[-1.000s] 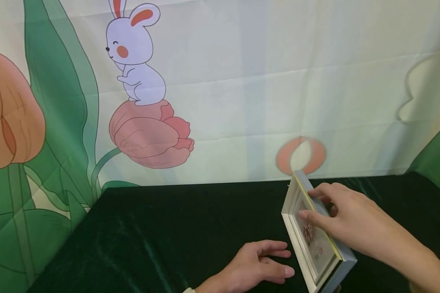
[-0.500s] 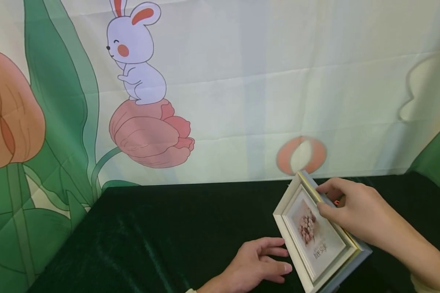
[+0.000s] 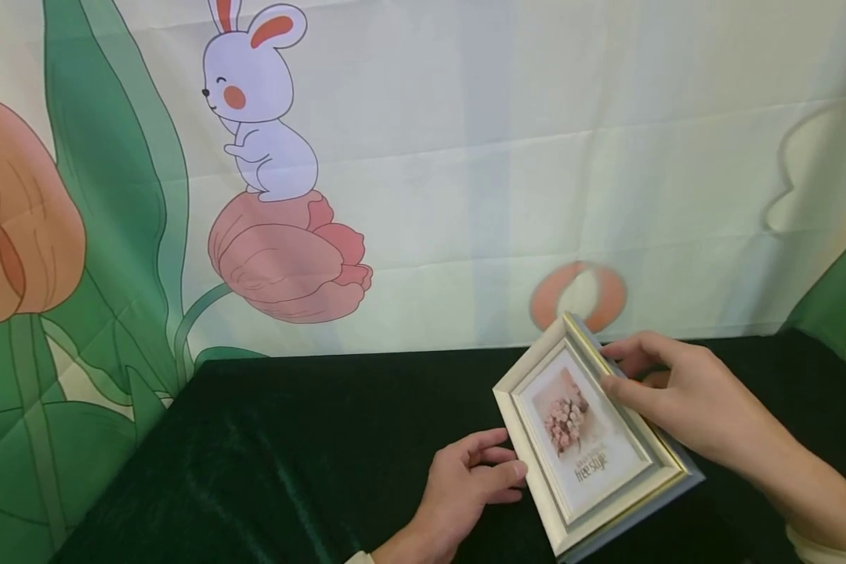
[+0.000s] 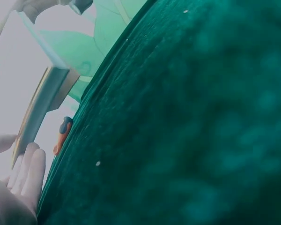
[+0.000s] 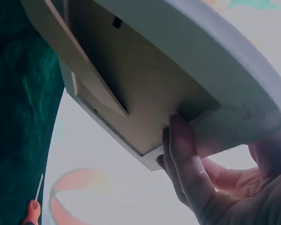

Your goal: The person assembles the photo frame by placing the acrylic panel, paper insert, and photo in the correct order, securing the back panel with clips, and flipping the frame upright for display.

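A cream picture frame [image 3: 536,478] with a gold line and grey-blue outer sides is held tilted over the dark green cloth. Its front shows a pink flower print with lettering. My right hand [image 3: 705,399] grips the upper right edge, thumb on the front side and fingers behind. At the left edge, my left hand [image 3: 458,486] has its thumb at the front and its fingers reaching the back, so the edge lies between them in the left wrist view. The right wrist view shows the brown backing board [image 5: 145,89] and a support leg [image 5: 84,61] angled out from it.
A screwdriver [image 5: 32,213] with an orange and dark handle lies on the green cloth [image 3: 289,454], behind the frame and hidden in the head view. A pale curtain [image 3: 423,157] printed with a rabbit and tulips hangs at the back.
The picture frame has turned from nearly edge-on to show its front, and has shifted left. My left hand has moved up slightly and now meets its left edge.
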A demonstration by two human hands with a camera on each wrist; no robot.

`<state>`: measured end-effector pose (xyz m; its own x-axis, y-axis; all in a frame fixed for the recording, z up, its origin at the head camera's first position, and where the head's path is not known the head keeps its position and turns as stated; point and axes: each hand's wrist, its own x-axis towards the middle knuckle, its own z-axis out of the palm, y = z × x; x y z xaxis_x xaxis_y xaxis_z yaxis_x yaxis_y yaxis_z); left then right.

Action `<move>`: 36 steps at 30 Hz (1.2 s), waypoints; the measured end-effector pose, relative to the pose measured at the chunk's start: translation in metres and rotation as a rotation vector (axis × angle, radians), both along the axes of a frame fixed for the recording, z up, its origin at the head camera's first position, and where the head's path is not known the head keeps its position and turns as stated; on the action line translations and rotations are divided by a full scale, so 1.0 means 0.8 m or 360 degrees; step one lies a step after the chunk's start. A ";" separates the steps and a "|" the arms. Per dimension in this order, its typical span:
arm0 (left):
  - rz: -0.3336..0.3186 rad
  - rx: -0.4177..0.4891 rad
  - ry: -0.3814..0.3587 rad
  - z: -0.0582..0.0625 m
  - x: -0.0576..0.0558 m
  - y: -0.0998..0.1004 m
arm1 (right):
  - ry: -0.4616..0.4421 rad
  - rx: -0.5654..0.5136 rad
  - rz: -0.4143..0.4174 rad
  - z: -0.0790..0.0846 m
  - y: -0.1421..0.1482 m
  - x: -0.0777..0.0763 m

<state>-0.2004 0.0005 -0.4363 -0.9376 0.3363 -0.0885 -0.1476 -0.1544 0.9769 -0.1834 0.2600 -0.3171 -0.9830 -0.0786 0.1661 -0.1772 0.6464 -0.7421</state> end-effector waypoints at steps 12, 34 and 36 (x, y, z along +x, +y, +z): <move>0.0064 -0.0046 0.0019 0.014 -0.009 -0.018 | -0.0012 -0.0112 -0.0001 -0.003 -0.008 -0.002; -0.0002 -0.0279 0.0227 0.044 -0.028 -0.057 | -0.0285 -0.0102 0.0122 -0.025 -0.003 -0.018; -0.0021 -0.0328 0.0243 0.046 -0.028 -0.060 | -0.0315 -0.0106 0.0135 -0.029 -0.003 -0.020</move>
